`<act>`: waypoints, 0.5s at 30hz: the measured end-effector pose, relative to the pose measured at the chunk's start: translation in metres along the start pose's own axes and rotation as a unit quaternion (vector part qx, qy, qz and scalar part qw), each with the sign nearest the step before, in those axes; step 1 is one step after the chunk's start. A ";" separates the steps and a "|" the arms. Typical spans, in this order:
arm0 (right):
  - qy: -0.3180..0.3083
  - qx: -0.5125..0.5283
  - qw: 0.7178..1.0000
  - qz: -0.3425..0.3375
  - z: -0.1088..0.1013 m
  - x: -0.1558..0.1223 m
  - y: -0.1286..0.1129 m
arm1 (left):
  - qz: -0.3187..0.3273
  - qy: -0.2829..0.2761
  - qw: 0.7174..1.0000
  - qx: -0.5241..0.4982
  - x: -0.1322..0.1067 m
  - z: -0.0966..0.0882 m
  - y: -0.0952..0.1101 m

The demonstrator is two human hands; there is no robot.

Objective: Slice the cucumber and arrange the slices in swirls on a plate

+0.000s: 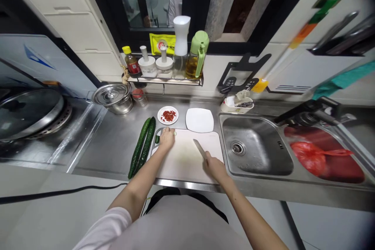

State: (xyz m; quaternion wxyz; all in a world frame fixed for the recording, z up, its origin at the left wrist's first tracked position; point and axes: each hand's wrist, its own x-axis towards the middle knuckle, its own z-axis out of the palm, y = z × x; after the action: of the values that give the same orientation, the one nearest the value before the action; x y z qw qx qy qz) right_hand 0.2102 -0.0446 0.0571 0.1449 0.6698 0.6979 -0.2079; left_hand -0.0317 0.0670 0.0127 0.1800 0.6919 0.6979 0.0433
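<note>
The right hand (215,167) grips a kitchen knife (200,149) laid on the white cutting board (181,164), seemingly between cuts, while the left hand (166,138) rests at the board's far-left corner beside a green cucumber stub (157,139), its grip unclear, near two whole cucumbers (143,147).

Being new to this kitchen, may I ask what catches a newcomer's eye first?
The white cutting board sits mid-counter, the right grip holding a knife over it and the left grip at its far-left corner. Two long cucumbers lie left of it; a red bag sits in the right half of the sink.
</note>
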 end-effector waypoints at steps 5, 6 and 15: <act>-0.011 0.002 1.000 0.006 -0.002 0.000 0.000 | 0.010 -0.003 1.000 0.019 0.005 0.001 0.001; -0.012 0.003 1.000 0.005 -0.002 0.000 0.000 | 0.012 -0.002 1.000 0.018 0.005 0.000 0.001; -0.016 0.007 1.000 0.000 -0.001 0.000 0.001 | 0.024 0.006 1.000 0.011 0.002 -0.005 0.004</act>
State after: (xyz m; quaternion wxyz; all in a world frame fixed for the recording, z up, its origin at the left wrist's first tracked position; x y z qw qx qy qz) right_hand 0.2110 -0.0445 0.0576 0.1514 0.6677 0.6938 -0.2232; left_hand -0.0289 0.0700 0.0179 0.1670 0.7102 0.6825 0.0446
